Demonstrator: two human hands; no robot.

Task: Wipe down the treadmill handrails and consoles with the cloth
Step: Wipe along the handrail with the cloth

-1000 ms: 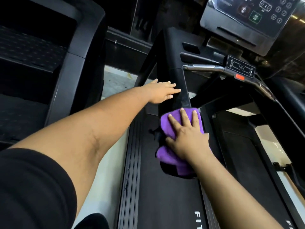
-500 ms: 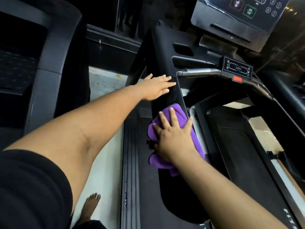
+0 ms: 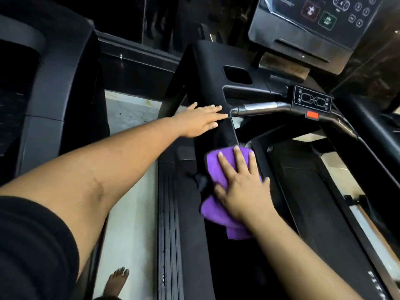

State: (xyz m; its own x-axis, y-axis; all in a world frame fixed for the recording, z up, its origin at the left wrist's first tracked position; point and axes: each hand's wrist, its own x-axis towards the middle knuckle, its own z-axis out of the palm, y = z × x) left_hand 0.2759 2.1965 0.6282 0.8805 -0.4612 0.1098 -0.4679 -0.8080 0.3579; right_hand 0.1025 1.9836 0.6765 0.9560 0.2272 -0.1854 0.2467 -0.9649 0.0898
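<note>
The console (image 3: 313,22) is cut off by the top edge.

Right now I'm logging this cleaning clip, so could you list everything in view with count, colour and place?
cloth: one, purple, pressed flat on the black left handrail under the right hand
handrail: one, black, sloping up the centre
console: one, dark screen with icons, top right
small control panel: one, black, on the silver crossbar
red button: one, just below that panel
silver crossbar: one, right of the left hand
neighbouring treadmill: one, black, far left
floor: pale, between the machines
bare foot: one, bottom centre
left hand: open, flat on the handrail
right hand: open, fingers spread on the cloth
</note>
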